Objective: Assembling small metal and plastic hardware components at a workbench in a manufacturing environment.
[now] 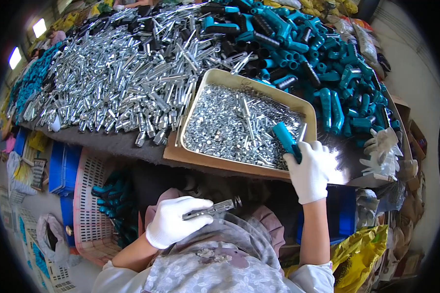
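Note:
White gloves cover both hands. In front of my lap, my left hand (172, 223) is closed around a slotted silver metal part (218, 208), which points right and has what looks like a spring at its end. My right hand (310, 172) grips a teal plastic housing (285, 136) with a dark underside, tilted over the right front corner of a shallow cream tray (309, 113). Many small shiny metal pieces (208, 122) fill the tray, with some longer rods (250, 119) lying on top. The right fingertips are partly hidden behind the housing.
Behind the tray, a heap of silver metal parts (117, 73) spreads left; teal and black housings (283, 39) pile up right. Spare gloves (382, 151) lie at the right edge. Below the table stand a pink basket (90, 205), a blue bin (63, 168) and a yellow bag (364, 256).

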A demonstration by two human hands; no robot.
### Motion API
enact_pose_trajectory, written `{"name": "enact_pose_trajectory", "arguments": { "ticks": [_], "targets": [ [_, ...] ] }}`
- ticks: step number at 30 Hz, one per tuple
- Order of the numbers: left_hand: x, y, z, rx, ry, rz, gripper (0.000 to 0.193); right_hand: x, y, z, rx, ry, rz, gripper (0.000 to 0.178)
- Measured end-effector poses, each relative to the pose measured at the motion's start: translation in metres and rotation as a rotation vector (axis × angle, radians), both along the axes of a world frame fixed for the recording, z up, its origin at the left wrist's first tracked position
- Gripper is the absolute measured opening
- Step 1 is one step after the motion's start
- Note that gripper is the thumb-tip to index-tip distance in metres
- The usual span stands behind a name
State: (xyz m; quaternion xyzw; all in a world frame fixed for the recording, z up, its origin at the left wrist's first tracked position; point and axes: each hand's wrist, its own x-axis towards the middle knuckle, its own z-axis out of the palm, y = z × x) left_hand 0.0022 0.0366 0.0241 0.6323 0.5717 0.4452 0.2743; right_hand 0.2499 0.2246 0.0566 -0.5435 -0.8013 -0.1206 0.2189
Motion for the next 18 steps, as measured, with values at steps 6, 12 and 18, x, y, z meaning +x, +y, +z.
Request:
{"name": "enact_pose_trajectory", "arguments": {
  "ticks": [6,12,18],
  "targets": [
    [-0.005,-0.001,0.002,0.025,0.028,0.013,0.03,0.01,0.01,-0.004,0.081,0.236,0.119,0.027],
    [-0.01,-0.002,0.007,-0.004,-0.025,0.066,0.031,0.019,-0.047,0.028,-0.827,1.043,0.303,0.036],
    [-0.014,0.008,0.011,0.052,0.056,0.005,0.032,0.03,-0.057,0.008,-1.259,0.543,0.5,0.066]
  ]
}}
